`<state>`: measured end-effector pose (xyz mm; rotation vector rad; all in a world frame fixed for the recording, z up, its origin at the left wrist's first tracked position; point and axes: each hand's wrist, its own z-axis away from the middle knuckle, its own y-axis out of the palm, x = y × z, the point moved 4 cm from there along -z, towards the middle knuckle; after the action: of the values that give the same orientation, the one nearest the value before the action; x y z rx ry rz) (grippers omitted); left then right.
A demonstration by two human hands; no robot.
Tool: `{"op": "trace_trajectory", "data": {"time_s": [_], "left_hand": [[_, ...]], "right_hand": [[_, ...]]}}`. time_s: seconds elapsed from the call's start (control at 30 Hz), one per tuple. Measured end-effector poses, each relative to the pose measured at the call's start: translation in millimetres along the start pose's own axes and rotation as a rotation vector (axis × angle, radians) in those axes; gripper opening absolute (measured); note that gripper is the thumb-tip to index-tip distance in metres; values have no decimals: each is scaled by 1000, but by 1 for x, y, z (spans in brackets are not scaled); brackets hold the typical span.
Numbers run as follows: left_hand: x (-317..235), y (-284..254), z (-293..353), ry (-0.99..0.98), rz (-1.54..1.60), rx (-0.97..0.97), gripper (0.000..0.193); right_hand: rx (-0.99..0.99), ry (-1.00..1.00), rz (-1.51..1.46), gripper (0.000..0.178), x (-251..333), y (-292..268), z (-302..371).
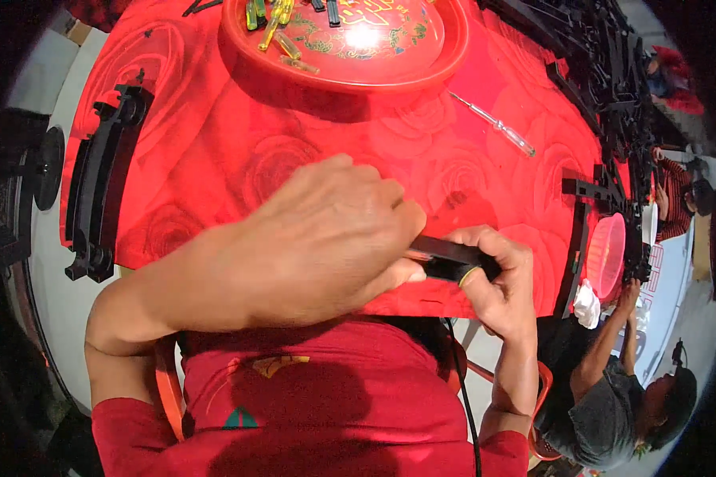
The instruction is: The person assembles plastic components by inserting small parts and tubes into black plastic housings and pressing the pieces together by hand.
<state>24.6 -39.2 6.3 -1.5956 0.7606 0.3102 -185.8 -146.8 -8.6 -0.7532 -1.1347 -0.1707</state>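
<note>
A black, bar-shaped plastic part (pixel 444 259) is held between my two hands above the front of the red table. My left hand (pixel 338 230) reaches across my body, back upward and fingers curled, closed around the part's left end. That end is hidden under the hand, and a small orange-red strip shows beside the fingers. My right hand (pixel 500 278) grips the other end, with its thumb pressed against the near side. A clear-handled screwdriver (pixel 501 129) lies on the cloth beyond my right hand.
A round red tray (pixel 334 79) at the far side holds yellow-green tubes (pixel 274 24) and small black pieces. Long black parts (pixel 111 175) lie at the left edge; more black parts (pixel 605 71) pile up at right. A pink basket (pixel 606 254) stands near another person (pixel 612 405).
</note>
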Motion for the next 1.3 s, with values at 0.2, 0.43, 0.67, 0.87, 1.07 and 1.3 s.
{"op": "trace_trajectory", "data": {"time_s": [0.2, 0.43, 0.67, 0.87, 1.07, 1.3], "left_hand": [[21, -5, 20, 18, 177, -1, 45], [28, -2, 23, 16, 180, 17, 36], [30, 2, 27, 20, 138, -94, 38], [34, 7, 27, 17, 141, -136, 35], [35, 9, 27, -7, 168, -175, 33], [36, 7, 23, 4, 155, -149, 31]], "right_hand": [[38, 45, 85, 26, 3, 1, -2], [2, -479, 613, 45, 35, -4, 2], [218, -551, 672, 47, 37, 14, -7], [278, -463, 625, 51, 37, 16, -14], [384, -427, 475, 61, 30, 14, -24], [482, -454, 414, 80, 33, 23, -32]]}}
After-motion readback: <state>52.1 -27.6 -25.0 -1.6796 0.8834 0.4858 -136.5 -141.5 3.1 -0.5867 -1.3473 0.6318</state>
